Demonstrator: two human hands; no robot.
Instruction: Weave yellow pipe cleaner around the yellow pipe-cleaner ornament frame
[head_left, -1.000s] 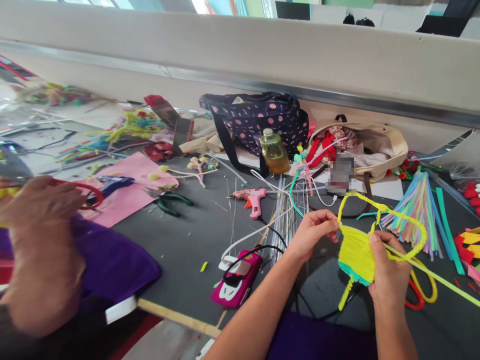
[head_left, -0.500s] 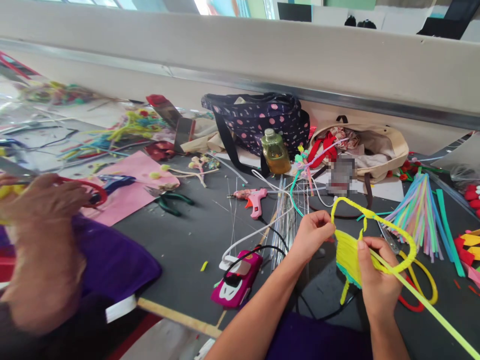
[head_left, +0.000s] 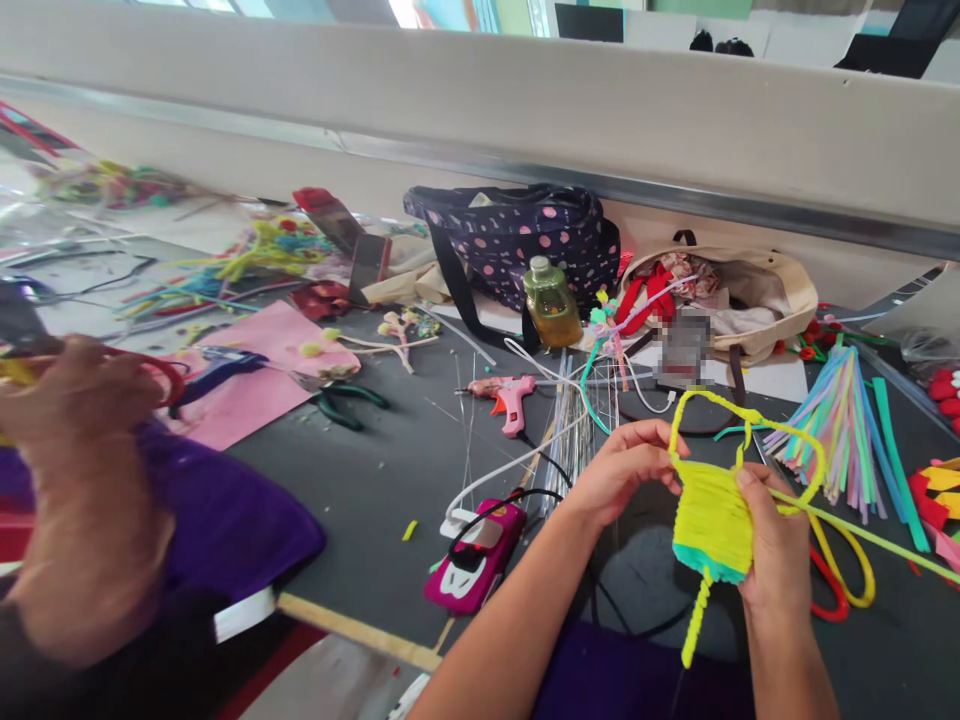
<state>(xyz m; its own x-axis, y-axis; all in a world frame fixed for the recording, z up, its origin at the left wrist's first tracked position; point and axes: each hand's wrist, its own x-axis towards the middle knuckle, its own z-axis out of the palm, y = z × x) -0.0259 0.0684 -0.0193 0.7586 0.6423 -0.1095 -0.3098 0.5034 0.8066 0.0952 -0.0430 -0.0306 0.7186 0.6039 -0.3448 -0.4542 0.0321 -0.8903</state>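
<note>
A flat yellow piece worked from fuzzy pipe cleaners (head_left: 712, 510) faces me, with a teal lower edge, a twisted tail hanging below and a yellow loop standing above it. My right hand (head_left: 776, 550) grips its right side, thumb on the front. At the upper left corner, the curled fingers of my left hand (head_left: 634, 465) hold the yellow strand where the loop begins. A long loose yellow-green strand (head_left: 885, 535) runs off to the right from behind my right thumb. Scissors with red and yellow handles (head_left: 862, 575) lie partly hidden behind my right hand.
A pink glue gun (head_left: 514, 400), thin wires (head_left: 566, 450) and a magenta power strip (head_left: 480, 560) lie left of my hands. Pipe cleaners (head_left: 840, 430) fan out at right. Behind stand a bottle (head_left: 551, 305) and a patterned bag (head_left: 517, 240). A co-worker's hand (head_left: 67, 400) is at far left.
The yellow piece has turned to face me, showing its full front and tail. The loop has shifted, and the loose strand now points more sideways. My left fingers have opened out slightly.
</note>
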